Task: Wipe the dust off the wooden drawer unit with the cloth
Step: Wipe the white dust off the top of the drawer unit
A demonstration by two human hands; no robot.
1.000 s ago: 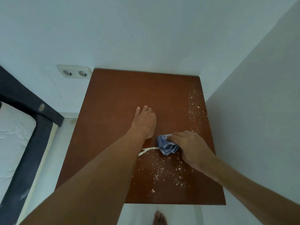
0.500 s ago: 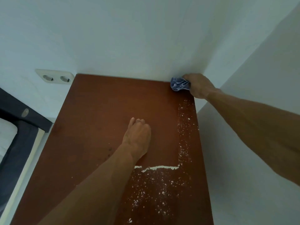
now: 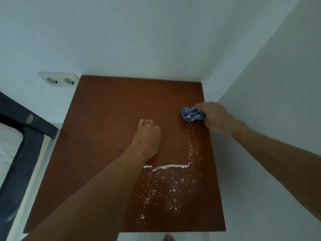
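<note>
The brown wooden top of the drawer unit (image 3: pixel 107 136) fills the middle of the view, set into a corner between two white walls. My right hand (image 3: pixel 213 117) grips a crumpled blue cloth (image 3: pixel 192 114) and presses it on the top near the right edge. My left hand (image 3: pixel 147 138) lies flat on the wood in the middle, fingers together, holding nothing. White dust (image 3: pixel 165 186) speckles the near right part. A swept ridge of white dust (image 3: pixel 170 166) runs across just below my left hand, and a thin strip of specks (image 3: pixel 195 143) leads up to the cloth.
A white double wall socket (image 3: pixel 58 79) sits on the back wall left of the unit. A dark bed frame (image 3: pixel 22 141) with a white mattress stands at the left. A white wall (image 3: pixel 269 119) runs close along the unit's right edge. Toes of a foot (image 3: pixel 169 238) show below the front edge.
My right hand with the cloth went from near my left hand up to the back right corner, then came back toward me along the right edge. My left hand stayed flat.
</note>
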